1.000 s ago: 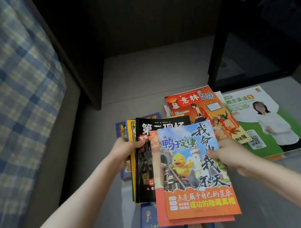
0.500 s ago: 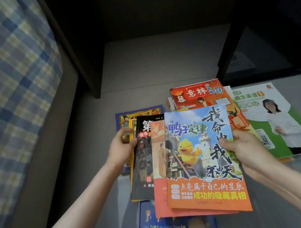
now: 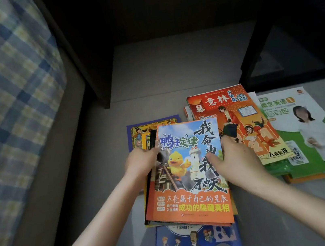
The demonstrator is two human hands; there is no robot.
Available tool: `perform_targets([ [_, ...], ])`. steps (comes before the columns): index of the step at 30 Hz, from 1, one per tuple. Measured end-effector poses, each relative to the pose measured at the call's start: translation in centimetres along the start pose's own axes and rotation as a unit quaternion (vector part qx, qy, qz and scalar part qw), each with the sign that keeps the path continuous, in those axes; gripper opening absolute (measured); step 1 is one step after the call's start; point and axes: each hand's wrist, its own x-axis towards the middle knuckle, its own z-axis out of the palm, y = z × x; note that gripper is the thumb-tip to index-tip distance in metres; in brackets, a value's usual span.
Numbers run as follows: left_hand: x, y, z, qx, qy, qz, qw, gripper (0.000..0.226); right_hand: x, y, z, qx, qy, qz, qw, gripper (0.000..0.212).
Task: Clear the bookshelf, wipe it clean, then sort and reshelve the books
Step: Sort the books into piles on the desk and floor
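In front of the dark shelf (image 3: 169,62), your left hand (image 3: 140,164) curls round the left edge of the stack of books (image 3: 190,195), your right hand (image 3: 236,164) pinches the right edge, thumb on the duck cover; a red magazine (image 3: 240,123) just beside.

A bed runs along the left side, covered by a plaid bedsheet (image 3: 5,88) in blue, pale yellow and grey checks, blurred towards the near edge. The sheet hangs over the side and ends in a slanting line. Below it shows the plain grey-brown bed base (image 3: 47,196), a smooth upright face that meets the floor. The floor (image 3: 105,144) is light grey and matte, dim under the low light; faint straight seams cross it at the lower right (image 3: 316,187). At the far right a dark framed panel (image 3: 297,63) stands on the floor, its surface faintly reflective and too dim to identify.
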Motion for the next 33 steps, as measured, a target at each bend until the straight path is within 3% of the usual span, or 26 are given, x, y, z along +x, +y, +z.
perform_targets([
  [3,-0.4,1.1,-0.1,0.028,-0.028,0.019,0.999,0.028,-0.2,0.7,0.5,-0.028,-0.023,-0.008,0.999,0.038],
  [7,-0.2,1.5,-0.3,0.052,-0.029,0.014,0.998,0.026,-0.1,1.5,0.4,0.167,-0.132,0.063,0.975,0.035],
  [11,-0.3,1.0,-0.7,-0.053,-0.058,-0.016,0.997,0.023,-0.3,2.1,0.2,0.335,-0.182,0.125,0.916,0.035],
  [14,-1.6,1.5,0.2,-0.129,-0.116,-0.018,0.985,0.011,-0.5,2.9,0.1,0.421,-0.127,0.172,0.882,0.034],
  [16,-2.8,1.9,0.9,-0.16,-0.165,-0.028,0.973,0.016,-1.0,3.9,-0.4,0.486,-0.081,0.203,0.846,0.024],
  [18,-3.4,1.8,1.0,-0.178,-0.199,-0.022,0.964,0.019,-1.5,5.3,-1.4,0.512,-0.06,0.205,0.832,0.019],
  [21,-2.9,0.2,0.5,-0.075,-0.129,0.039,0.988,0.018,-3.5,8.8,-3.6,0.532,-0.051,0.21,0.819,0.038],
  [24,-2.2,-2.0,-0.5,0.017,0.009,0.083,0.996,0.017,-6.1,14.2,-5.6,0.535,-0.058,0.238,0.808,0.085],
  [26,-1.9,-3.2,-0.8,0.029,0.045,0.077,0.996,0.023,-8.1,17.1,-6.4,0.55,-0.059,0.259,0.792,0.107],
  [28,-1.8,-3.8,-0.8,0.017,0.011,0.045,0.999,0.029,-9.7,19.1,-6.4,0.549,-0.067,0.288,0.782,0.112],
  [33,-1.7,-4.8,-0.3,-0.071,-0.048,0.0,0.996,0.017,-11.6,19.5,-4.2,0.51,-0.131,0.352,0.773,0.09],
])
